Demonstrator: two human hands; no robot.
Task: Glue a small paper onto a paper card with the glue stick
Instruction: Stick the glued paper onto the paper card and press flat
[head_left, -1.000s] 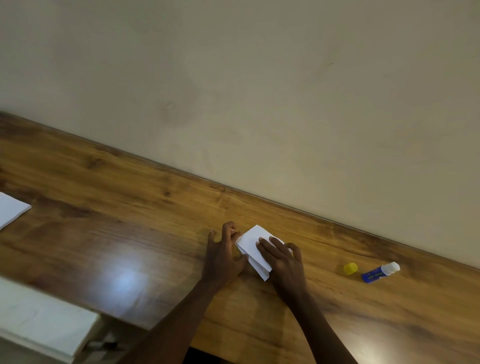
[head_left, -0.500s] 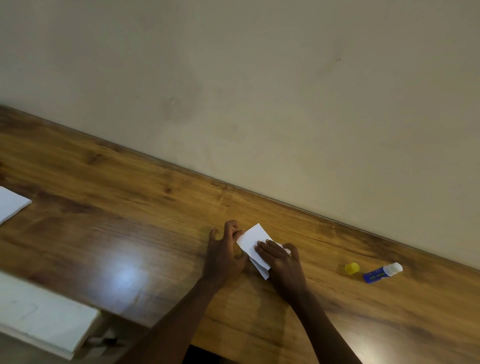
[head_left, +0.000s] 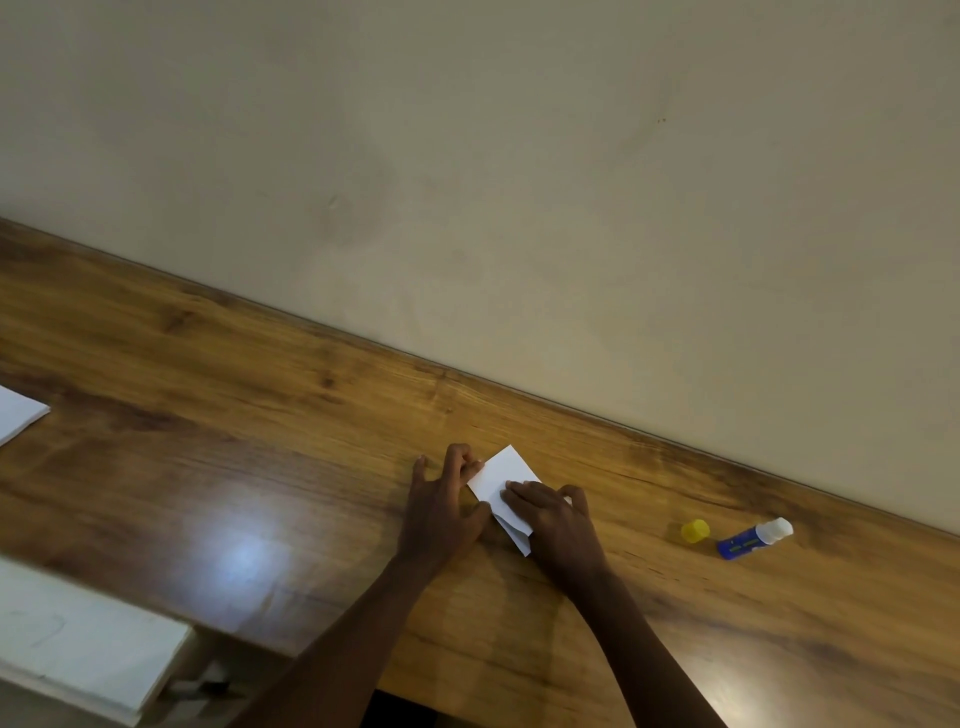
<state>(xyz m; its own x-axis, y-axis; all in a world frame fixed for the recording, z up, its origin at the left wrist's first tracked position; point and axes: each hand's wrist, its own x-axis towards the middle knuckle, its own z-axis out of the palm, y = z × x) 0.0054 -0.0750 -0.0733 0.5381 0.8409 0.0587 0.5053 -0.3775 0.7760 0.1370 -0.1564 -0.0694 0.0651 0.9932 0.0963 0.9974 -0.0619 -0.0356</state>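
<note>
1. Hands flat on the table (head_left: 260, 441): right hand (head_left: 558, 525) presses the small paper (head_left: 506, 475) onto the card (head_left: 521, 544); left hand (head_left: 441, 506) steadies its edge, fingers spread, neither gripping.
2. Press outward evenly so the corners bond.
3. Glue stick (head_left: 753, 539) lies uncapped near its yellow cap (head_left: 695, 531).
4. Card mostly hidden; alignment unclear.

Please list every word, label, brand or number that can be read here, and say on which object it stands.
None can be read.
Glue stick: yellow print on the blue label, too small and blurred to read.
White board at lower left: faint marks, not legible.
Small paper and yellow cap: no print seen.
</note>
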